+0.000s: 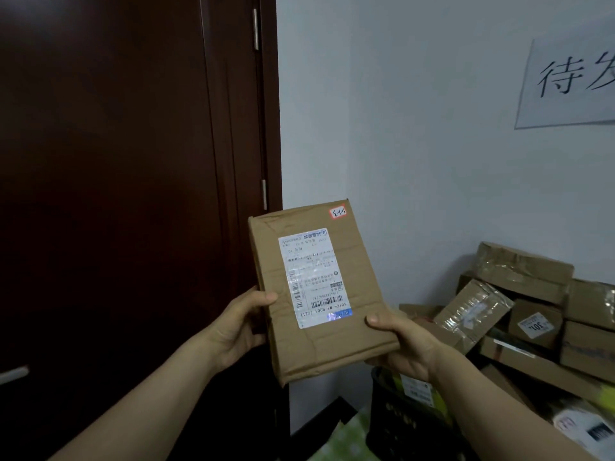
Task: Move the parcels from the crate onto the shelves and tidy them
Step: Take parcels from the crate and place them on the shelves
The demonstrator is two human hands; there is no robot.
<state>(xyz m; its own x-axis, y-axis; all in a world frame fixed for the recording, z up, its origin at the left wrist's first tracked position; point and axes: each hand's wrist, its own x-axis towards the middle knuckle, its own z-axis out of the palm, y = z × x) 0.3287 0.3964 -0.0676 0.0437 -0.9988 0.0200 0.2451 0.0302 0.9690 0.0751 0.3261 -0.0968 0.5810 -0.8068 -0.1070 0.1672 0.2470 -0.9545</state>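
- One flat parcel (319, 294), centre of the frame.
- Two hands: left hand (238, 331), right hand (404, 347).
- One dark crate (399, 424), at the bottom.
- At least six stacked boxes (532, 294), lower right; exact number unclear.
- One paper sign (565, 84); two door hinges (255, 29).

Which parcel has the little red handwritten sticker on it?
The flat brown parcel held up by the left hand and right hand; its top corner bears the red sticker. The piled parcels at right show none.

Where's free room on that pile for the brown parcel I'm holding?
Only the top of the tape-wrapped brown carton against the white wall is bare. Below it the tilted cardboard parcels are jammed together, and the black plastic crate under the right hand looks full.
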